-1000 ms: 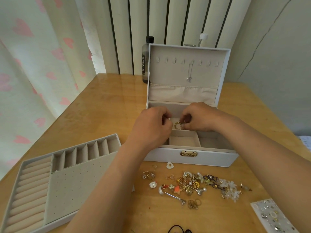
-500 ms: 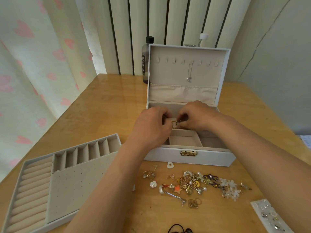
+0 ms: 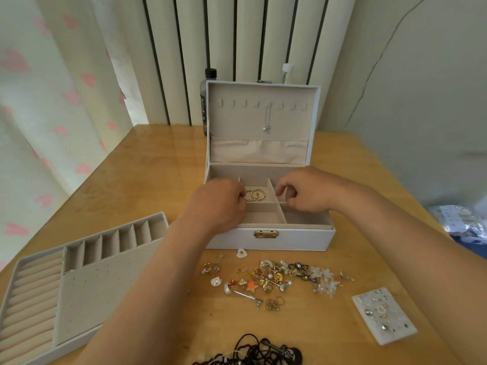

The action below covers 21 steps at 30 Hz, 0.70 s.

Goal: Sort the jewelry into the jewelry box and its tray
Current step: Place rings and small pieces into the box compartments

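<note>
The white jewelry box with a gold clasp is sitting open in the middle of the wooden tabletop, toward the far edge. Two thin gold hoop rings are lying in its back middle pocket. The left hand is reaching into the box, and its curled fingers are touching the left side of the hoops; I cannot tell if they are pinching them or only nudging them. The right hand is hanging over the next pocket with its fingers loosely curled, and nothing is showing in them. The mixed pile of gold, pearl and flower jewelry is waiting just in front of the box, toward the near edge. The beige tray with ring rolls and small slots is lying at the near left corner. The hoops are probably very light, hard and a little slippery, so they may be rolling or sliding easily. Pinching each one by its rim with two fingertips is likely working best. The pile looks tangled, so pulling gently, one piece at a time, seems safest.
</note>
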Tool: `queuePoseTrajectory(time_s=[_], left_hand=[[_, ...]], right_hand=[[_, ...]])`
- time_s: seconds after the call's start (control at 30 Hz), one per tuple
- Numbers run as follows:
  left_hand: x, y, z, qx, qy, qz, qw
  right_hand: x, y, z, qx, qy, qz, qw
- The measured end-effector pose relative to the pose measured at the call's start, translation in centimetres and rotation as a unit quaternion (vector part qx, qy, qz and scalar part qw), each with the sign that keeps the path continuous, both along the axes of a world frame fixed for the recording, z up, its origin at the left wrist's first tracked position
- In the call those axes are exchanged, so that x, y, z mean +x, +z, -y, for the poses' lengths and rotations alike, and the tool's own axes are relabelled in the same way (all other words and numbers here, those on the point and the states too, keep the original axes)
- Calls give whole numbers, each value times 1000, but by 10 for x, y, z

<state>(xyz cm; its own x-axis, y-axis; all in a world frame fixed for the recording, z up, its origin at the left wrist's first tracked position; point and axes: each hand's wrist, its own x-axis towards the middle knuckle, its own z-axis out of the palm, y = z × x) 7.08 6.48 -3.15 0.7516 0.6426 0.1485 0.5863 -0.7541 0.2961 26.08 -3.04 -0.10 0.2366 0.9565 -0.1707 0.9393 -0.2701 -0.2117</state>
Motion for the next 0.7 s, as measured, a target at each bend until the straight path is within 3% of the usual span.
queuePoseTrajectory(time_s=[0.3, 0.7], left_hand=[[1, 3, 1, 21, -22, -55, 998], [2, 1, -2, 25, -24, -49, 998]], right_hand=[[1, -9, 1, 1, 36, 9, 999], [0, -16, -2, 11, 59, 43, 997]])
